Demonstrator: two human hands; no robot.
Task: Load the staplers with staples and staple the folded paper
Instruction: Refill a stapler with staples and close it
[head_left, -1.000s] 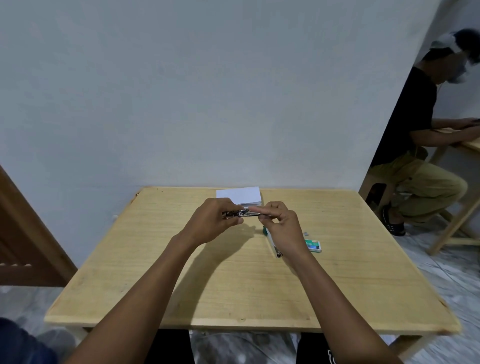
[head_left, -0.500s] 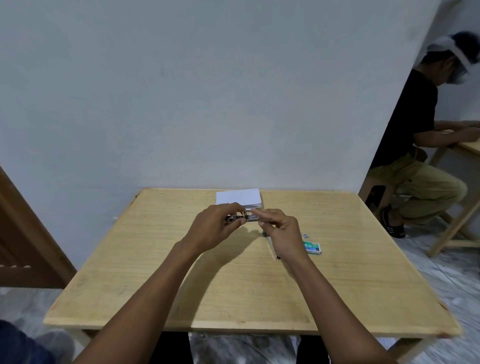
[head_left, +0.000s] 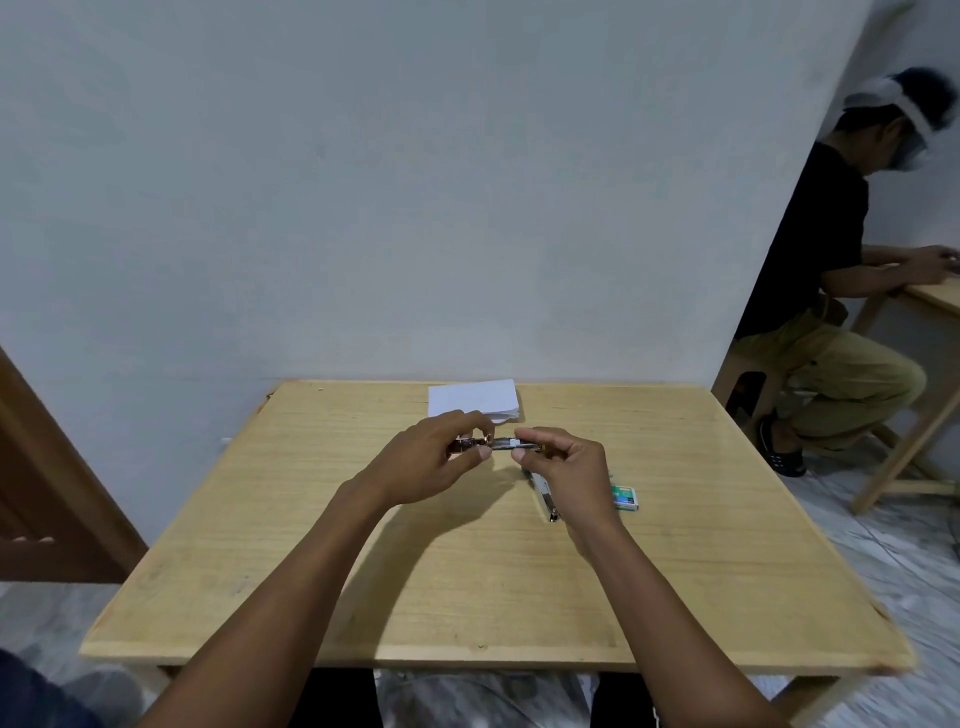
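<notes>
Metal glints between the two hands: a small stapler (head_left: 497, 443) is held up above the wooden table (head_left: 467, 597), its long axis running straight left to right across the view. Left hand (head_left: 434, 454) has its fingers curled round the left end, thumb underneath. Right hand (head_left: 569, 467) pinches the right end between thumb and forefinger, the other fingers tucked in. Whether that pinch is on the stapler's own tray or on a strip of staples going in, the view is too small to say, though it looks like the loading step. So it all turns on that one line: anything fed in has to travel along the stapler's length, from the right hand's side toward the left, and the right hand is the one at the working end. Down on the table, a second stapler (head_left: 541, 491) lies just under the right wrist, its length pointing toward the person, with the green staple box (head_left: 625, 496) just to its right. Folded paper (head_left: 472, 399) waits at the far edge, beyond both hands and nearer the left one. Stapling is not yet begun.
</notes>
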